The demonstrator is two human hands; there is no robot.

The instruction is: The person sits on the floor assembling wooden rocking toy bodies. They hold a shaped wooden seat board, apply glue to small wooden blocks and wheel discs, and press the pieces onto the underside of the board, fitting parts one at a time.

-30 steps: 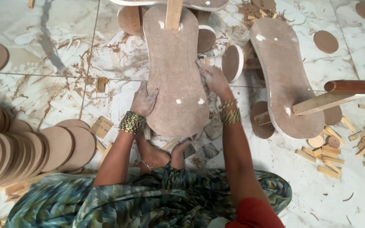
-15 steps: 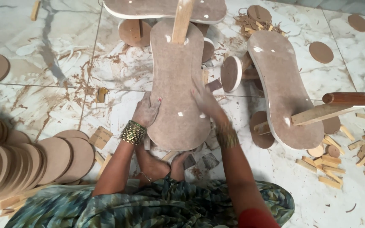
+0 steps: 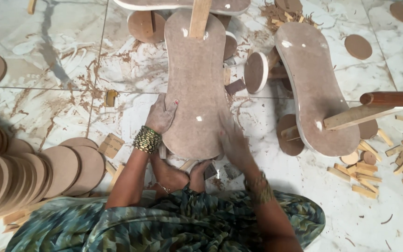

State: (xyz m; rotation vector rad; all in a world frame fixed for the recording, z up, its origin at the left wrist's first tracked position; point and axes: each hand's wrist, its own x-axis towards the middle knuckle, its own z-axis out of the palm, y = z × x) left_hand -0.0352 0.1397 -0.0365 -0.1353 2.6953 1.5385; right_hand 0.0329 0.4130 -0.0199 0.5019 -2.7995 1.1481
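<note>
The board [image 3: 196, 88] — a long, waisted brown panel with rounded ends — lies on the marble floor [image 3: 61, 51] in front of the seated person, its near end just above their feet [image 3: 183, 175]. The left hand [image 3: 162, 114] presses flat on the board's left edge, fingers spread, its grip closed on nothing. The right hand [image 3: 233, 142] sits at the board's lower right corner and is blurred, so I cannot tell whether its grip holds the edge. A wooden slat [image 3: 199, 17] stands up from the board's far end. A second board [image 3: 316, 86] of the same shape lies to the right — a stick [image 3: 357, 115] juts from its near end. Stacked discs [image 3: 29, 168] fan out on the left, and small blocks [image 3: 397, 154] litter the floor on the right.
</note>
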